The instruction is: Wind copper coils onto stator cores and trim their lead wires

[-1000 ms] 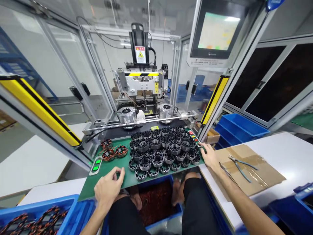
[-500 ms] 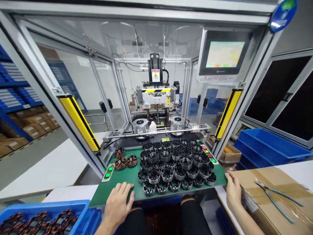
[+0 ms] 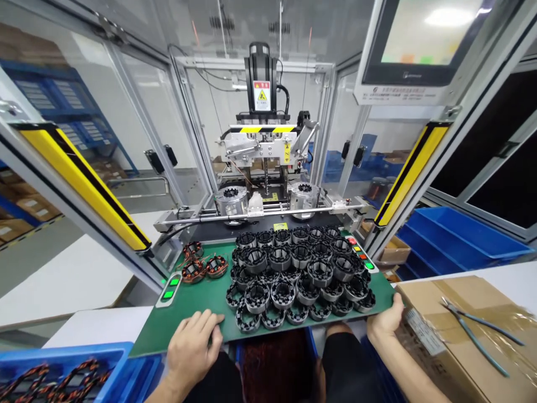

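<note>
Head view: the person's left hand [image 3: 195, 344] lies at the near edge of a flat green worktop [image 3: 153, 330], fingers loosely bent, nothing seen in them. The right hand [image 3: 386, 322] is at the worktop's right corner, beside a brown cardboard box [image 3: 440, 347]; I can't tell whether its fingers grip the edge. Just beyond, black-and-grey ring-shaped cores [image 3: 301, 261] sit piled on the green, three copper-wound rings [image 3: 193, 277] to their left. Farther back stand two silver metal cylinders [image 3: 232, 207].
</note>
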Demonstrator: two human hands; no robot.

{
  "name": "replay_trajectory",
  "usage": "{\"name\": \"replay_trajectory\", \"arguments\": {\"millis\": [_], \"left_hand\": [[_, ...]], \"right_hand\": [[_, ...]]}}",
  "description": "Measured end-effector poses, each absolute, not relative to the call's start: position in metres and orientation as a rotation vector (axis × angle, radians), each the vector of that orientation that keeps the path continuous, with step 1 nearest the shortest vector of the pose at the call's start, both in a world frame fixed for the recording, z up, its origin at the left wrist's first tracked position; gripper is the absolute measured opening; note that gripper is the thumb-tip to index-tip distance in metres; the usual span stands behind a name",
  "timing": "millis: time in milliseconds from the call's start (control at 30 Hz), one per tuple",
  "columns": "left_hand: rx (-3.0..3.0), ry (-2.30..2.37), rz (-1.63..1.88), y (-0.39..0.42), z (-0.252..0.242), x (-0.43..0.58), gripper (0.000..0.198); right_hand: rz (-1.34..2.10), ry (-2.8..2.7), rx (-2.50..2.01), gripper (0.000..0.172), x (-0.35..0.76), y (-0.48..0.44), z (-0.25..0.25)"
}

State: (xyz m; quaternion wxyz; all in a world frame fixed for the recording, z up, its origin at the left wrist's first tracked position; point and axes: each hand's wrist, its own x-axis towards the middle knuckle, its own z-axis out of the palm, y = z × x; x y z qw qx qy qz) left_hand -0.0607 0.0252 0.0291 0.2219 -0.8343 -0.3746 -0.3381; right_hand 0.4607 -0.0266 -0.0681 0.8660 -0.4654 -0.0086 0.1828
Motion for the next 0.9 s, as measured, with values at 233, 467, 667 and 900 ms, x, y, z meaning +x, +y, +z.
{"name": "replay_trajectory", "arguments": {"millis": [233, 467, 667, 900], "left_hand": [[-2.348, -1.050, -0.892, 0.025, 0.028, -0.063, 0.027], [-2.347, -1.059, -0.904, 0.025, 0.024, -0.065, 0.027], [-2.349, -0.974, -0.920, 0.026, 0.029, -0.066, 0.027], [-2.350, -0.881, -0.935, 0.029, 0.024, -0.072, 0.028]], "right_hand": [[0.356, 0.102, -1.046, 0.054, 0.452, -0.033, -0.065], [0.346, 0.044, -1.179, 0.073, 0.442, -0.041, -0.065], [0.352, 0.059, -1.141, 0.077, 0.442, -0.040, -0.063], [0.328, 0.076, -1.144, 0.071, 0.451, -0.038, -0.078]]}}
